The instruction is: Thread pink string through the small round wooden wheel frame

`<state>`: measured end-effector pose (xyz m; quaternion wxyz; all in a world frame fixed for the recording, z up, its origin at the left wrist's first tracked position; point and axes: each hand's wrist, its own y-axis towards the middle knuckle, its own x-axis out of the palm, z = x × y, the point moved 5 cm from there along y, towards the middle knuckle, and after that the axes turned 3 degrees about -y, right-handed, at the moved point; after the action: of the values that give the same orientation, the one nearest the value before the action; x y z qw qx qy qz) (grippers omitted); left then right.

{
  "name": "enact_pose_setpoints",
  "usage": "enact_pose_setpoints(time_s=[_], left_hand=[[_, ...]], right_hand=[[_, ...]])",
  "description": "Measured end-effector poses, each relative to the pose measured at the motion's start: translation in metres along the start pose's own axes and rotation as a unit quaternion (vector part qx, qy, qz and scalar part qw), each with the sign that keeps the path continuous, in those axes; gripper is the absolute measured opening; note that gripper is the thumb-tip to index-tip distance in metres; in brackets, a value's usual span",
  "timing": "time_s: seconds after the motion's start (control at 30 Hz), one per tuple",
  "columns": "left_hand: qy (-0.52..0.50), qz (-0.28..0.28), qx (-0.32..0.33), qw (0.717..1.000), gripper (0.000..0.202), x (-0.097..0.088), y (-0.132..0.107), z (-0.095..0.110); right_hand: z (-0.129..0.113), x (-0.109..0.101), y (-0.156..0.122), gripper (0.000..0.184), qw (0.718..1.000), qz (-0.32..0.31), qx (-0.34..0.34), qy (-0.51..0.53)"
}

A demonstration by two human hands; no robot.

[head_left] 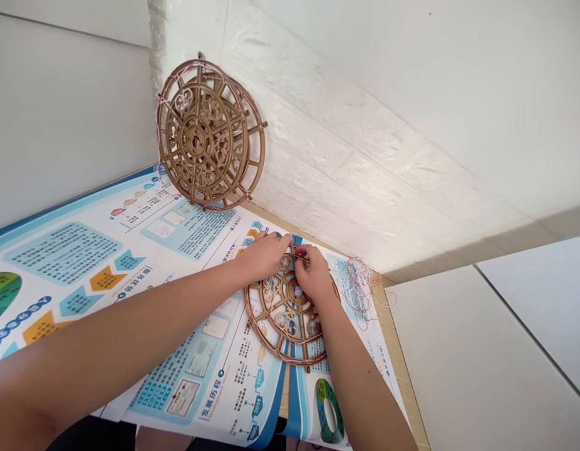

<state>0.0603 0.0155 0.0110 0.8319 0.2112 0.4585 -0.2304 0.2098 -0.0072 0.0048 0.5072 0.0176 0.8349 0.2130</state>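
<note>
Steady the brown wheel (294, 293), lying nearer and rightward of the stacked wheels (191, 134), with left hand (266, 257) and right hand (313, 272) close together, fingers bent around its far rim; cannot tell the exact grasp. Tease tangled wire (360, 285), farther rightward of the stacked wheels, gently.
</note>
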Motion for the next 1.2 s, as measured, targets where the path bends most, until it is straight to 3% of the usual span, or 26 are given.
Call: enact_pose_setpoints(time_s=[0.97,1.2], left_hand=[[-0.001,0.016,0.009,1.0,0.033,0.0035,0.0022,-0.0038],[-0.032,0.014,-0.009,0.999,0.032,-0.0033,0.001,0.0003]], right_hand=[[0.0061,0.0042,-0.0006,0.022,1.0,-0.02,0.012,0.003],[0.0053,0.0037,-0.0006,0.022,1.0,-0.002,0.0,0.006]])
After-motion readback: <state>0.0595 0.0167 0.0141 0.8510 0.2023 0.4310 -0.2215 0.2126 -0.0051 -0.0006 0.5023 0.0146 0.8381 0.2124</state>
